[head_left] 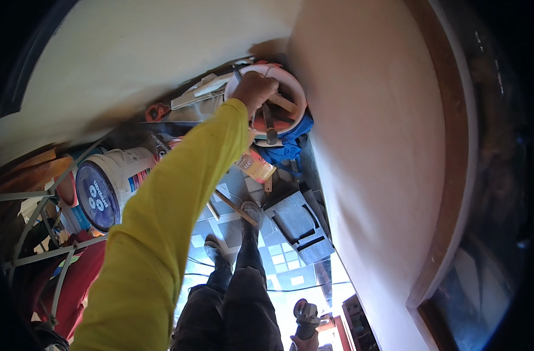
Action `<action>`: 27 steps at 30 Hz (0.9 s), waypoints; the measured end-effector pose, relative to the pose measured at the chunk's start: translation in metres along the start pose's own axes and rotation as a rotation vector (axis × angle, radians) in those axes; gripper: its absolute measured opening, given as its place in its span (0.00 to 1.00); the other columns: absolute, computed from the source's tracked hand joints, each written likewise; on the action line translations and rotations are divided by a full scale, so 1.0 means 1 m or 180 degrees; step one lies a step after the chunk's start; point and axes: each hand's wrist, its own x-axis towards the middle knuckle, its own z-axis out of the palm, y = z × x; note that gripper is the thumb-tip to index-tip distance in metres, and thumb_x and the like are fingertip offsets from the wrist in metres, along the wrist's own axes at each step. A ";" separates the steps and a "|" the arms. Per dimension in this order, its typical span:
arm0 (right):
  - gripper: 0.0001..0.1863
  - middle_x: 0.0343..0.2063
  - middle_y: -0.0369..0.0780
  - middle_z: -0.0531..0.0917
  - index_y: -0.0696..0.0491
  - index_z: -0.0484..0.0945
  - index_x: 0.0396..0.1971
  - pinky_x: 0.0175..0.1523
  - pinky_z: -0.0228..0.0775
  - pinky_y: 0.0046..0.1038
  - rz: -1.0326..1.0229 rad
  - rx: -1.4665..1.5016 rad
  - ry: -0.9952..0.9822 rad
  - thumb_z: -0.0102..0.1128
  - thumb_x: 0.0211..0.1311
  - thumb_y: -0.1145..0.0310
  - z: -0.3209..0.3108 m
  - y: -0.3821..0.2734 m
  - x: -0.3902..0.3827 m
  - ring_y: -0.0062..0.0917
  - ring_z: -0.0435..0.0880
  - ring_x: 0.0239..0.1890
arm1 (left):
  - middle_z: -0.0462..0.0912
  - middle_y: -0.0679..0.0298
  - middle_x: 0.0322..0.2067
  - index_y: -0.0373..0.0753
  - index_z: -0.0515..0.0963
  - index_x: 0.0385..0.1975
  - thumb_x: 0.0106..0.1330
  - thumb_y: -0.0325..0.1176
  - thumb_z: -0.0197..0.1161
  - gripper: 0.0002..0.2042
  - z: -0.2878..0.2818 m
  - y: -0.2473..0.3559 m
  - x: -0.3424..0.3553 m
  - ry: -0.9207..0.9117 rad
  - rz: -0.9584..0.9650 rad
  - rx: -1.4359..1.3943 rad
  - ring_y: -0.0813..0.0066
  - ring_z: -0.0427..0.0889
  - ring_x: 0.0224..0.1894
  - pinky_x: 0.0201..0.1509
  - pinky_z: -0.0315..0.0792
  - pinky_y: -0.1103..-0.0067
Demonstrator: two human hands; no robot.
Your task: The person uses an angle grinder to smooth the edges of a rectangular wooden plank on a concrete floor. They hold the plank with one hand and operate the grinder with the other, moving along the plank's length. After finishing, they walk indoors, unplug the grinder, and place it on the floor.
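Observation:
My left hand (254, 89), on a yellow-sleeved arm, reaches out to a white bucket (296, 93) with an orange inside that stands in the corner. Its fingers are curled around a thin dark tool (237, 74) at the bucket's near rim. Wooden-handled tools, one of them a hammer (270, 126), stick out of the bucket. At the bottom edge my right hand (307, 343) grips a dark angle grinder (305, 316), held low beside my legs. My two shoes (250, 212) stand on the tiled floor.
A large white paint bucket with a blue lid (106, 187) lies to the left. A blue cloth (287, 146), an orange packet (256, 167) and grey slabs (296, 222) lie under the tool bucket. A metal frame (39, 234) and red cloth (74, 281) are at left, a plastered wall (372, 152) at right.

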 end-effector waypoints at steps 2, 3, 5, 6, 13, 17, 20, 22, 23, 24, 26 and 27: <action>0.50 0.65 0.46 0.61 0.58 0.54 0.68 0.70 0.49 0.43 0.0165 -0.0103 0.0037 0.77 0.50 0.61 -0.002 -0.001 -0.002 0.41 0.59 0.67 | 0.77 0.58 0.23 0.36 0.80 0.25 0.56 0.35 0.62 0.08 -0.007 0.005 0.011 -0.0109 0.0129 0.0958 0.69 0.74 0.23 0.28 0.66 0.72; 0.50 0.64 0.46 0.62 0.58 0.55 0.67 0.69 0.50 0.43 0.0230 -0.0154 0.0057 0.78 0.49 0.61 -0.003 -0.001 -0.003 0.41 0.60 0.66 | 0.82 0.52 0.27 0.34 0.83 0.31 0.56 0.34 0.61 0.11 -0.007 0.010 0.018 -0.0222 0.0185 0.1632 0.62 0.80 0.28 0.34 0.71 0.69; 0.49 0.61 0.46 0.65 0.58 0.57 0.65 0.67 0.54 0.43 0.0327 -0.0222 0.0071 0.78 0.47 0.61 -0.003 -0.003 -0.002 0.41 0.63 0.63 | 0.87 0.44 0.34 0.32 0.86 0.38 0.56 0.33 0.58 0.15 -0.005 0.018 0.030 -0.0567 0.1145 0.3156 0.53 0.87 0.38 0.45 0.78 0.64; 0.48 0.60 0.46 0.66 0.58 0.58 0.64 0.65 0.55 0.42 0.0384 -0.0261 0.0078 0.79 0.46 0.61 -0.003 -0.004 -0.001 0.41 0.64 0.62 | 0.87 0.44 0.36 0.32 0.86 0.39 0.57 0.32 0.56 0.16 -0.001 0.020 0.035 -0.0597 0.1569 0.3767 0.51 0.88 0.43 0.49 0.78 0.63; 0.45 0.50 0.48 0.74 0.59 0.65 0.57 0.58 0.66 0.42 0.0499 -0.0428 0.0120 0.82 0.40 0.61 -0.004 -0.010 0.008 0.42 0.74 0.52 | 0.88 0.48 0.42 0.36 0.86 0.41 0.65 0.35 0.57 0.14 0.010 -0.004 0.007 -0.0009 0.0681 0.3780 0.56 0.87 0.49 0.53 0.78 0.63; 0.43 0.45 0.49 0.79 0.59 0.68 0.53 0.53 0.72 0.41 0.0447 -0.0487 0.0182 0.84 0.37 0.61 -0.002 -0.021 0.008 0.42 0.80 0.47 | 0.86 0.48 0.44 0.38 0.82 0.52 0.70 0.39 0.53 0.18 -0.016 -0.018 -0.016 -0.0222 0.0736 0.3826 0.48 0.85 0.49 0.57 0.76 0.58; 0.41 0.40 0.49 0.83 0.60 0.71 0.50 0.50 0.76 0.41 0.0390 -0.0441 0.0265 0.85 0.34 0.61 0.001 -0.025 0.007 0.43 0.84 0.43 | 0.83 0.48 0.51 0.38 0.76 0.59 0.67 0.36 0.57 0.21 -0.028 -0.035 -0.046 -0.0170 0.1021 0.3643 0.50 0.82 0.54 0.58 0.75 0.59; 0.41 0.39 0.50 0.84 0.60 0.72 0.49 0.49 0.78 0.41 0.0398 -0.0315 0.0345 0.86 0.33 0.61 0.007 -0.022 0.005 0.43 0.85 0.41 | 0.77 0.46 0.57 0.36 0.69 0.65 0.64 0.31 0.60 0.27 -0.032 -0.046 -0.066 -0.0241 0.0882 0.3410 0.50 0.79 0.58 0.59 0.75 0.60; 0.42 0.39 0.50 0.84 0.60 0.72 0.50 0.49 0.78 0.41 0.0347 -0.0315 0.0376 0.86 0.33 0.61 0.011 -0.018 0.004 0.43 0.85 0.41 | 0.75 0.47 0.58 0.35 0.68 0.64 0.62 0.31 0.61 0.27 -0.035 -0.051 -0.072 0.0011 0.1267 0.3496 0.50 0.79 0.57 0.58 0.76 0.59; 0.42 0.40 0.50 0.84 0.60 0.72 0.50 0.49 0.78 0.41 0.0296 -0.0316 0.0408 0.86 0.33 0.60 0.015 -0.014 0.003 0.43 0.85 0.41 | 0.73 0.48 0.59 0.34 0.67 0.63 0.61 0.30 0.62 0.28 -0.037 -0.056 -0.078 0.0210 0.1509 0.3637 0.51 0.79 0.56 0.57 0.77 0.58; 0.43 0.40 0.50 0.84 0.60 0.72 0.51 0.49 0.78 0.41 0.0070 -0.0546 0.0441 0.86 0.33 0.60 0.025 -0.003 0.000 0.43 0.85 0.42 | 0.74 0.47 0.56 0.33 0.68 0.61 0.59 0.29 0.63 0.28 -0.042 -0.068 -0.092 0.0477 0.1912 0.3544 0.50 0.77 0.57 0.59 0.76 0.58; 0.43 0.41 0.50 0.85 0.60 0.72 0.51 0.49 0.78 0.41 0.0081 -0.0553 0.0435 0.86 0.34 0.60 0.029 0.001 -0.001 0.42 0.85 0.42 | 0.74 0.46 0.57 0.33 0.69 0.62 0.59 0.28 0.62 0.28 -0.045 -0.076 -0.102 0.0510 0.1894 0.3292 0.48 0.76 0.58 0.60 0.74 0.59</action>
